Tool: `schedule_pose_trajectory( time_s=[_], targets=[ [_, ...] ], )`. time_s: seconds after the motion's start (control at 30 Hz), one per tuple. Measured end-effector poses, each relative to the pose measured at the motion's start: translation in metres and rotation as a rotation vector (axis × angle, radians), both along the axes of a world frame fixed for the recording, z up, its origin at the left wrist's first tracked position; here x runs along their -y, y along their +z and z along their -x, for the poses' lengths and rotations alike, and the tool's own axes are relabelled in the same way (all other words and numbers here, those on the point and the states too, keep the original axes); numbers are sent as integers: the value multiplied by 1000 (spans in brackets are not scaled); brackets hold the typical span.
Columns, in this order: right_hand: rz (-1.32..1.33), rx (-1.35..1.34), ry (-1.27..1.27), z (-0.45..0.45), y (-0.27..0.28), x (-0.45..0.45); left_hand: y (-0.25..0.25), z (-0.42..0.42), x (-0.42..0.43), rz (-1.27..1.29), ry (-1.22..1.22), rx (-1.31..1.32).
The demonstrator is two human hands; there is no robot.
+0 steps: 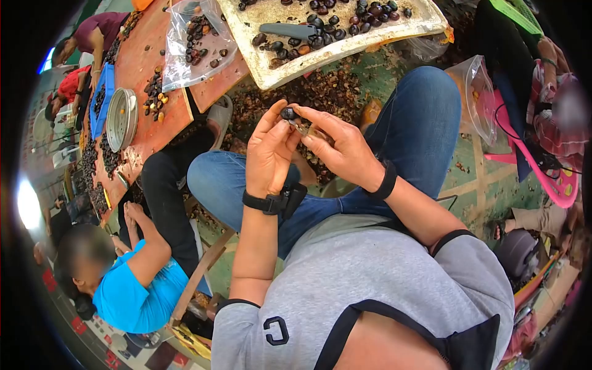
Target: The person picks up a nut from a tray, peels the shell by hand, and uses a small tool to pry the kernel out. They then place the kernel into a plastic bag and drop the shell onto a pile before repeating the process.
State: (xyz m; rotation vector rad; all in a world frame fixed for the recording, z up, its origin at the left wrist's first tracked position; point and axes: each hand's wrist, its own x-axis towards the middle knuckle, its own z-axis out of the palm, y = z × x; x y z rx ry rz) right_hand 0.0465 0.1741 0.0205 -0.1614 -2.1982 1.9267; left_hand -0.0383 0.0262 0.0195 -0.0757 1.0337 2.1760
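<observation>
Above my lap, my left hand (pixel 271 145) is closed in a pinch round a small dark nut (pixel 288 113), its fingertips pointing up. My right hand (pixel 339 147) meets it from the right, forefinger by the nut and thumb lower down. Between thumb and fingers of the right hand is a small pale or shiny piece that I cannot make out. Beyond both hands lies a white foam tray (pixel 271 71) with many dark nuts and a grey-handled tool (pixel 288 31).
An orange table (pixel 139 61) at the left holds a plastic bag (pixel 197 71) of nuts, a metal bowl (pixel 123 119) and a blue tray (pixel 102 102). Shells (pixel 327 92) litter the floor. A person in blue (pixel 145 287) sits left; another person sits right by a pink chair (pixel 555 185).
</observation>
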Motion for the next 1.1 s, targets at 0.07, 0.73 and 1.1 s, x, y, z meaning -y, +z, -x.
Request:
schedule_pose_trajectory(
  time_s=[0.07, 0.73, 1.1],
  targets=[
    [18, -29, 4, -2, -1, 1, 8, -5, -3, 109, 32, -90],
    [85, 30, 23, -10, -7, 1, 6, -12, 1, 162, 75, -231],
    [147, 15, 22, -9, -14, 1, 8, -17, -2, 289, 85, -230]
  ],
)
